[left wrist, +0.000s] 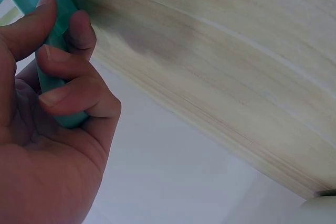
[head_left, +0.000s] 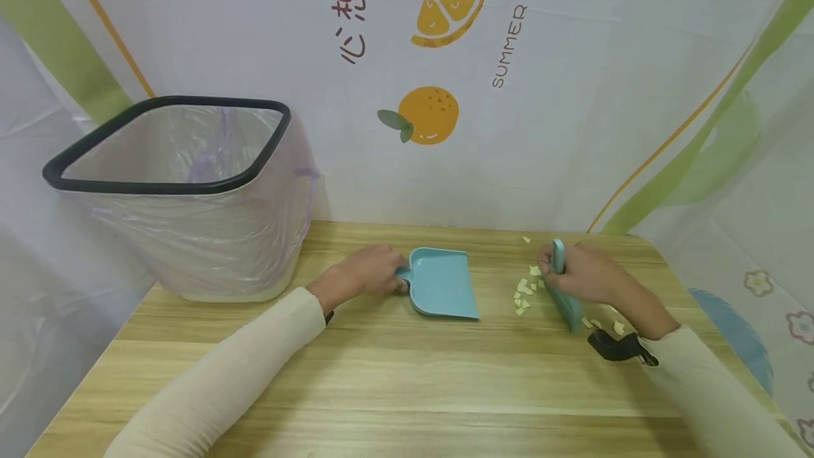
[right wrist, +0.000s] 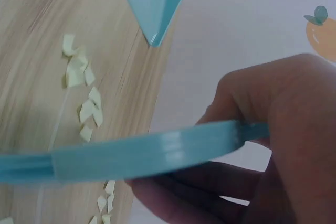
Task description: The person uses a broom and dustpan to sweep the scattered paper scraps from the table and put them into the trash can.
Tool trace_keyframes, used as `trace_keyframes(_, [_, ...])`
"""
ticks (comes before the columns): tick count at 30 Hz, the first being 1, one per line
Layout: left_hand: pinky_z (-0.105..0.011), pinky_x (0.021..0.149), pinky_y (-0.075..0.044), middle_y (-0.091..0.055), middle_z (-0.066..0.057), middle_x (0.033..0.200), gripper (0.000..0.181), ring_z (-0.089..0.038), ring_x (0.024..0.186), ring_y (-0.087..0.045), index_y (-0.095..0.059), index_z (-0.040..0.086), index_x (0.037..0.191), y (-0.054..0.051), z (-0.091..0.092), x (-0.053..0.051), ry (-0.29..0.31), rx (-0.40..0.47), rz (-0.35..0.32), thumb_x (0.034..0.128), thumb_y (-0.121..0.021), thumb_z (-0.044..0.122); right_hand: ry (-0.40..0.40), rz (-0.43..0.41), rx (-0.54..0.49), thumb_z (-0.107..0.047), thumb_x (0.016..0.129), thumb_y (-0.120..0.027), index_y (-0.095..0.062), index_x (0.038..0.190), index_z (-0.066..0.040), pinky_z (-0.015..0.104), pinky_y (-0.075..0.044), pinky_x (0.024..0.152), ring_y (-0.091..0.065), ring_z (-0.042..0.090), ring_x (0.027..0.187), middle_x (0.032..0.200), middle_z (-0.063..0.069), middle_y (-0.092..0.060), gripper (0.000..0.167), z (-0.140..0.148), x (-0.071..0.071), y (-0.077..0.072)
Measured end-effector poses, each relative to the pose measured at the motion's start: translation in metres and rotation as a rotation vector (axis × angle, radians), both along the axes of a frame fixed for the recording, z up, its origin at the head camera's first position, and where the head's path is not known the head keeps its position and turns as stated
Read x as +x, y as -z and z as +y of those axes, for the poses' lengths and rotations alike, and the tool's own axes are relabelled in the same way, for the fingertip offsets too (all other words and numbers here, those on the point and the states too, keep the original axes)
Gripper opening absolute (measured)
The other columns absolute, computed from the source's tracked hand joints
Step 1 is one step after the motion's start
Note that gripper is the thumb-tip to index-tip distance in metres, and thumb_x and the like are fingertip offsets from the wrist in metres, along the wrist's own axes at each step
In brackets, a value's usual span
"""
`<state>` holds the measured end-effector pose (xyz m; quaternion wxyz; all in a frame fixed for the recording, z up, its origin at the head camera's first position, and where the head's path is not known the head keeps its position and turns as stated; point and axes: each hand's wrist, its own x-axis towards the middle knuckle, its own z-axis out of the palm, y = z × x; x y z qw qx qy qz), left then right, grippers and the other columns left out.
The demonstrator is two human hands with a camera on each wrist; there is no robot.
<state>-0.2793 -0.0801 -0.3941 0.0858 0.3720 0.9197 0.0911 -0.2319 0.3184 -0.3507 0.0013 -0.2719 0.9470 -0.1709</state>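
A light-blue dustpan [head_left: 443, 283] lies on the table, its wide edge facing right. My left hand [head_left: 375, 271] grips its handle; in the left wrist view the fingers curl round the teal handle [left wrist: 52, 85]. To the right, my right hand [head_left: 588, 273] holds a small blue-green brush [head_left: 566, 306] by its handle, bristle side down at the table. Yellowish paper scraps [head_left: 523, 288] lie between dustpan and brush, and a few more lie on the brush's right side. The right wrist view shows scraps [right wrist: 77, 69] on both sides of the brush [right wrist: 142, 153].
A bin [head_left: 254, 232] with a black rim and a clear bag stands at the table's back left. A printed cloth [head_left: 547, 161] hangs behind the wooden table [head_left: 394, 387]. One scrap [head_left: 526, 239] lies near the back edge.
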Motion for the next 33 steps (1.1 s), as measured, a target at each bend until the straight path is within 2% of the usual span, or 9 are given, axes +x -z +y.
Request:
trace_keyframes(7, [-0.026,0.063,-0.030,-0.034,0.003,0.072,0.019,-0.011,0.067,-0.035,-0.068,0.009,0.098,-0.002,0.001,0.000,-0.004,-0.006,-0.013,0.1055,-0.078,0.023,-0.029,-0.010,-0.029,-0.009,0.097,-0.064,-0.057,0.091,-0.020,0.030,-0.042,0.063,-0.045,0.006,0.061,0.072,-0.013,-0.049,0.015,-0.014,-0.002,0.000])
trace_keyframes(15, [-0.026,0.063,-0.030,-0.033,0.004,0.070,0.020,-0.010,0.065,-0.034,-0.068,0.011,0.095,0.001,0.001,-0.001,-0.003,0.001,-0.004,0.1046,-0.079,0.025,0.009,0.005,-0.066,-0.011,0.098,-0.064,-0.058,0.092,-0.016,0.029,-0.040,0.059,-0.045,0.007,0.059,0.071,-0.010,-0.050,0.010,-0.032,-0.004,0.000])
trace_keyframes(18, [-0.026,0.062,-0.030,-0.033,0.004,0.070,0.020,-0.010,0.065,-0.034,-0.068,0.011,0.096,0.000,0.001,-0.001,-0.005,-0.003,-0.008,0.1049,-0.079,0.026,0.071,-0.004,-0.065,-0.016,0.101,-0.062,-0.055,0.088,-0.016,0.029,-0.038,0.059,-0.042,0.008,0.058,0.068,-0.009,-0.048,0.015,-0.034,-0.002,-0.003])
trace_keyframes(24, [-0.027,0.063,-0.031,-0.034,0.003,0.071,0.020,-0.011,0.067,-0.035,-0.069,0.009,0.097,-0.001,0.001,0.000,-0.006,-0.001,0.002,0.1047,-0.079,0.024,0.204,-0.012,-0.010,-0.032,0.104,-0.060,-0.045,0.069,-0.020,0.032,-0.034,0.056,-0.035,0.011,0.055,0.059,-0.009,-0.039,0.040,-0.036,0.004,-0.010])
trace_keyframes(30, [-0.027,0.063,-0.031,-0.034,0.003,0.071,0.019,-0.011,0.067,-0.037,-0.070,0.009,0.098,-0.001,0.001,0.001,-0.010,-0.003,0.007,0.1042,-0.080,0.024,0.240,-0.067,0.031,-0.041,0.106,-0.060,-0.053,0.067,-0.018,0.032,-0.037,0.050,-0.049,0.014,0.053,0.057,-0.004,-0.056,0.046,-0.038,0.005,-0.006])
trace_keyframes(33, [-0.027,0.064,-0.031,-0.035,0.003,0.071,0.018,-0.012,0.068,-0.037,-0.072,0.008,0.101,-0.001,0.001,0.001,-0.011,-0.008,0.006,0.1047,-0.079,0.025,0.241,-0.037,0.015,-0.041,0.107,-0.060,-0.048,0.065,-0.019,0.031,-0.035,0.050,-0.045,0.013,0.052,0.055,-0.005,-0.050,0.048,-0.041,0.003,-0.002])
